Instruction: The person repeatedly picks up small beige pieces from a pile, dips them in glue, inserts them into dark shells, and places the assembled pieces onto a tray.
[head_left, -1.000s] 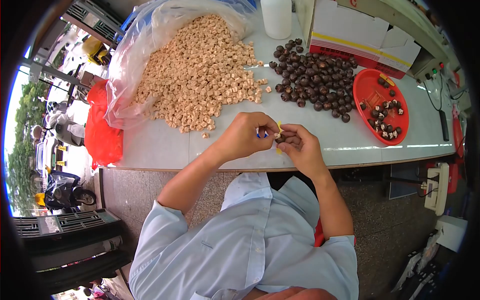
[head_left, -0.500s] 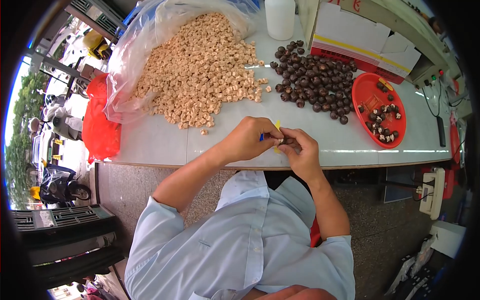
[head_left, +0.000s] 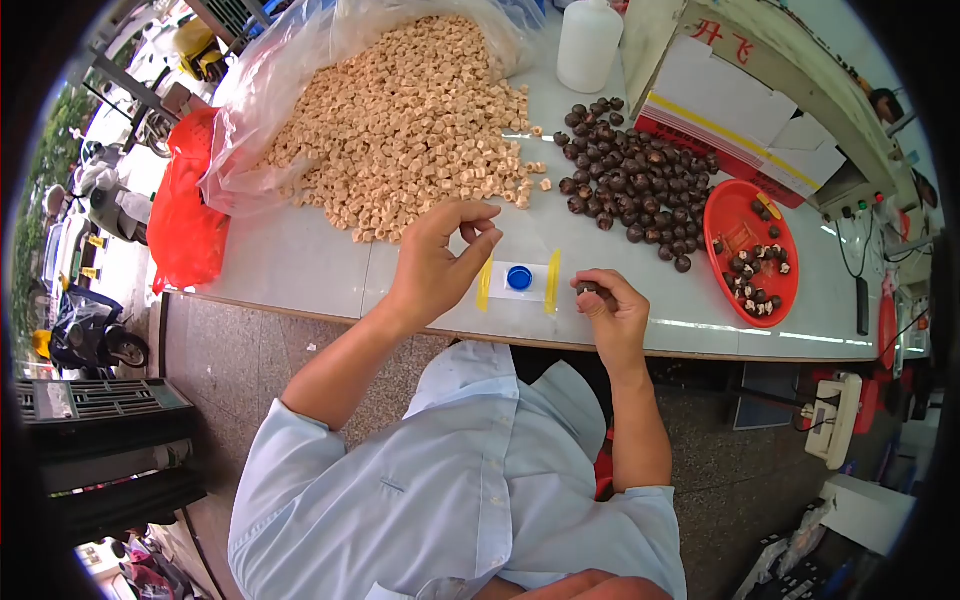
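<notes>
My right hand pinches a dark brown nut-like ball between thumb and fingers, just above the table near its front edge. My left hand is at the near edge of the heap of small beige cubes, thumb and index finger slightly apart with nothing visible between them; its other fingers curl partly out of sight. Between the hands, a blue bottle cap sits on a white patch, with a yellow tape strip on either side. Several more dark balls are piled beyond my right hand.
A red plate at the right holds dark balls, some with pale pieces. A white bottle and a cardboard box stand behind the pile. Clear plastic sheeting surrounds the cubes; a red bag hangs at the left edge.
My hands have come apart from where they met over the table. The left moved left towards the cubes; the right moved slightly right with the ball. The blue cap is now uncovered.
</notes>
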